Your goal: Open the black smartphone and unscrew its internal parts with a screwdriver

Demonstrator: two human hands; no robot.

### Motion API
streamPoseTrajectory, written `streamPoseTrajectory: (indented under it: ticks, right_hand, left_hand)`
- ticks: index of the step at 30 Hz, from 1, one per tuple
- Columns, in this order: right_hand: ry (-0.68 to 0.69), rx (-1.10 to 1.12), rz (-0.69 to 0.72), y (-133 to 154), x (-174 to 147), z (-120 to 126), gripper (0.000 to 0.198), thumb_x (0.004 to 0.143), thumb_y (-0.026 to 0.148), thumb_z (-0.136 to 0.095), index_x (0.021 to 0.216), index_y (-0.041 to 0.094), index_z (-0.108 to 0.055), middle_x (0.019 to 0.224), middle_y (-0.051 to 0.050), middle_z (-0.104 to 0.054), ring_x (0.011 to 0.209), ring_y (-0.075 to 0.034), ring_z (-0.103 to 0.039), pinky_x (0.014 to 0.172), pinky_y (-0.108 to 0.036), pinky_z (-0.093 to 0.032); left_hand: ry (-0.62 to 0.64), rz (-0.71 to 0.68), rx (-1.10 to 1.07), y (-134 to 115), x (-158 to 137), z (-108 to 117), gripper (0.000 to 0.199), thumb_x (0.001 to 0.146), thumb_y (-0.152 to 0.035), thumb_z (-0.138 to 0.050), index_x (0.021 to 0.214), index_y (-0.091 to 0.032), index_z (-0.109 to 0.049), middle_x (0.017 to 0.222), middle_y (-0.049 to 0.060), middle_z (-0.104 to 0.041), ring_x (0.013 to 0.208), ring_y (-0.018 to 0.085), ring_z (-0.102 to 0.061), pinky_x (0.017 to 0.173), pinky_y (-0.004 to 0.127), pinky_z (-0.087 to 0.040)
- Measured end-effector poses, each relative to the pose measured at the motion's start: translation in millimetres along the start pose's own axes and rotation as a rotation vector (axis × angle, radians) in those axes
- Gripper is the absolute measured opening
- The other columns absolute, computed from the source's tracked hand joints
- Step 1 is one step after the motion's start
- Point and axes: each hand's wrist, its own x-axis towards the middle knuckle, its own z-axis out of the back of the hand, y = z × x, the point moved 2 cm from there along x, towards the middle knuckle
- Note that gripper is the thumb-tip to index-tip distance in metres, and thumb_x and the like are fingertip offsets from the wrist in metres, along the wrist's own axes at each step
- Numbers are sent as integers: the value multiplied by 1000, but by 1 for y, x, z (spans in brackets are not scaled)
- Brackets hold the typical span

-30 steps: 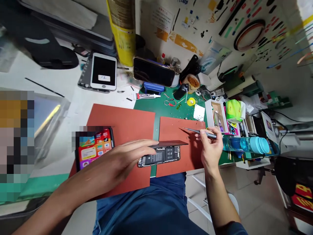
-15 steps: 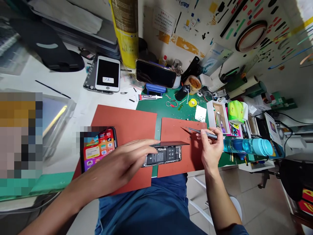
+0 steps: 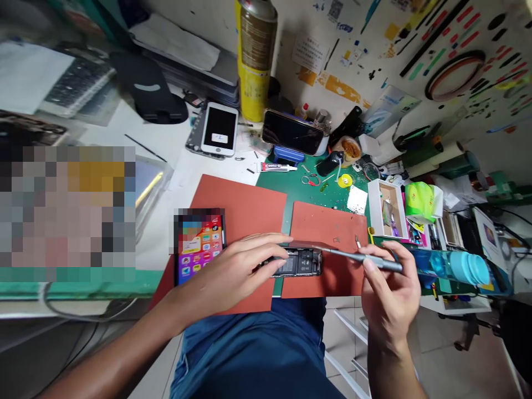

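Left hand, half-curled, holds an opened phone by its left end; right hand pinches a tool.

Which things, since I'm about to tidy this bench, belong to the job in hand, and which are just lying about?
Seemingly in the job:
opened phone, at the left hand
grey tool, in the right hand
red mats

Probably just lying about:
white phone
tube
blue bottle
tall can

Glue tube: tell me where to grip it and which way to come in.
Pinch the glue tube across its labelled body, probably best from above and the near side. It lies flat with its narrow white nozzle pointing right, and the blue stand crowds its far side.
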Motion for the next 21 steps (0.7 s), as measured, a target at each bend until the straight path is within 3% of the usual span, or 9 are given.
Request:
streamPoseTrajectory:
  ticks: [4,11,21]
  right_hand:
    - [81,7,-56,6,-17,-9,34,89,27,-78,118,24,-61,86,-2,-74,69,-18,-74,60,-30,-60]
    - [37,-49,-215,-4,-23,-28,34,86,35,-83,110,21,-64,67,4,-68,50,-16,-67,45,-27,-55]
    - [2,-35,-262,-7,-22,-32,37,83,36,-86,107,20,-64,63,5,-66,48,-18,-68,41,-26,-52]
  left_hand:
    - [-25,-7,-50,-2,1,-1,23,107,-29,-51,106,-23,-73,140,4,-71,131,22,-65,114,35,-50]
    - [-37,-43,-96,-5,3,0,16,105,-23,-56,100,-21,-71,137,5,-73,131,22,-65,114,37,-48]
    - [-43,-51,-90,-4,6,1,17,104,-26,-59,95,-20,-73,131,8,-75,129,24,-66,113,42,-50]
